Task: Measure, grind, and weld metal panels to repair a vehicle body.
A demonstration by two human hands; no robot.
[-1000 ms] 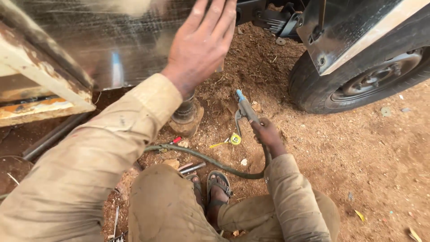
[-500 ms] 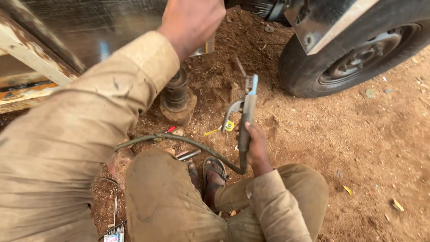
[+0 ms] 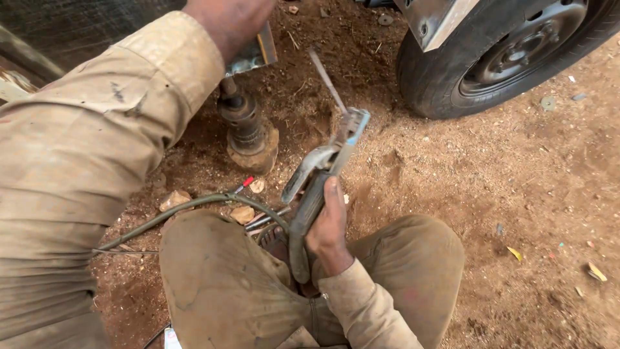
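The right hand [image 3: 328, 226] has its fingers wrapped around the dark handle of a welding electrode holder [image 3: 320, 184], thumb laid along the grip. The holder points up and away from the person, its metal clamp gripping a thin welding rod [image 3: 326, 79] that slants toward the upper left. A grey-green cable [image 3: 187, 207] runs from the holder's rear end leftward over the dirt ground [image 3: 491, 213] and across the person's bent knee.

The left hand [image 3: 232, 19] reaches upward at the top edge of the view; its fingers are cut off, so I cannot tell how they are set. Just below it a rusty jack stand [image 3: 248, 129] stands upright in the soil beneath a metal corner. A black vehicle tyre [image 3: 439, 71] sits at the upper right, well apart from both hands. Small stones [image 3: 174, 198] lie near the cable.
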